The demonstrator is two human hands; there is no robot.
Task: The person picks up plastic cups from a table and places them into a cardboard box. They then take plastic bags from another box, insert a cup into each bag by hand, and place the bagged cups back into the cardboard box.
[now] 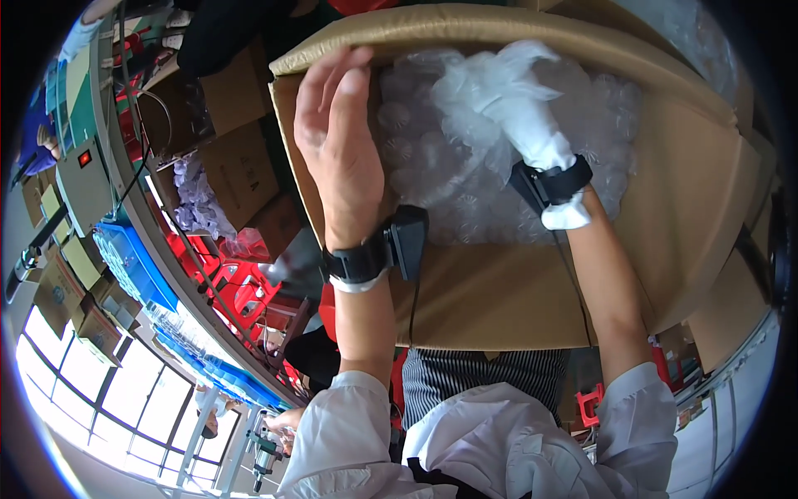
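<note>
A large open cardboard box (499,295) stands in front of me. Clear plastic pieces with ribbed round ends (465,212) lie packed inside under thin film. My right hand (519,112), in a white glove, reaches into the box. Bunched clear plastic bag (465,91) film gathers at its fingers, which seem closed on it, though the film partly covers them. My bare left hand (341,141) is over the box's left side with fingers stretched toward the far rim, holding nothing. Each wrist wears a black strap with a small dark device.
On the left, a long workbench carries blue trays (137,266) and a grey box with a red-lit switch (85,158). Red stools (245,287) and more cartons (241,170) stand beyond the box. Another person's hand (287,420) shows at lower left.
</note>
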